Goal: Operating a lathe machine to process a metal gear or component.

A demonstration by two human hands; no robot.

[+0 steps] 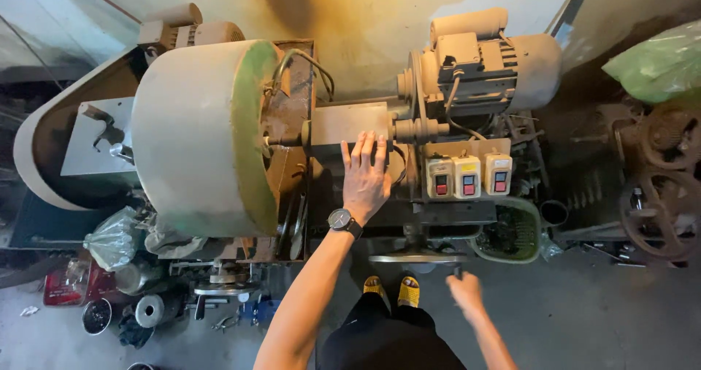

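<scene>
My left hand [364,176] lies flat with fingers spread on the dark top of a dusty machine [343,125], just right of its big drum-shaped cover [201,136]. A dark watch sits on that wrist. My right hand [465,291] is closed around the small handle of a round handwheel [416,257] at the machine's front. Three switch boxes [468,176] with red and black buttons sit right of my left hand. An electric motor [485,59] is mounted behind them. My feet in yellow sandals [393,291] stand below the wheel.
A green plastic basket [513,231] hangs at the machine's right front. Rusty wheels and gears [661,187] stand at far right under a green bag [657,63]. Cans, metal parts and a plastic bag [117,238] clutter the floor at lower left.
</scene>
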